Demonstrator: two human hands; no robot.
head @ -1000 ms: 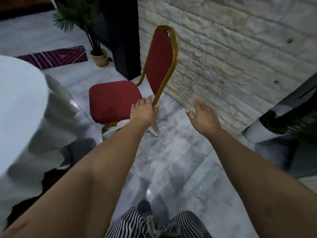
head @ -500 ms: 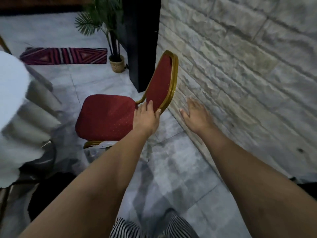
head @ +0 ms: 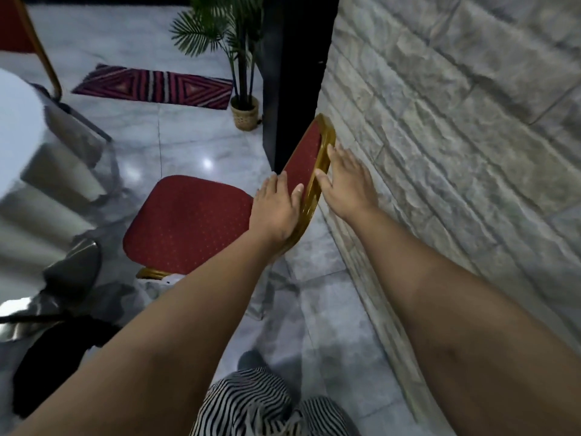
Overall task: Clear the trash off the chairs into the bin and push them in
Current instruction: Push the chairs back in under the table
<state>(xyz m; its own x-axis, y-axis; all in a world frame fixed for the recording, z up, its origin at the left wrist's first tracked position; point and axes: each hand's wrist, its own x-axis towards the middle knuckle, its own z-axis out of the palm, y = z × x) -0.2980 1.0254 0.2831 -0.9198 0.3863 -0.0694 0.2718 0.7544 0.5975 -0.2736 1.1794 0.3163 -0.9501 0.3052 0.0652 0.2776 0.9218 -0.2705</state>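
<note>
A red padded chair (head: 185,221) with a gold frame stands on the marble floor, its backrest (head: 309,158) close to the stone wall. My left hand (head: 276,209) lies flat on the front of the backrest, near its lower edge. My right hand (head: 344,180) rests against the gold rear rim of the backrest, fingers spread. The seat is bare. A crumpled white piece (head: 154,283) shows below the seat's front edge, partly hidden by my left forearm.
A table with a white cloth (head: 28,171) stands at the left, a second red chair (head: 19,29) behind it. The stone wall (head: 456,136) fills the right. A black pillar (head: 292,73), a potted palm (head: 242,99) and a striped rug (head: 154,86) lie beyond.
Both hands have moved forward onto the chair's backrest; the right hand went from hanging free beside it to touching its gold rim. The view has shifted closer to the wall.
</note>
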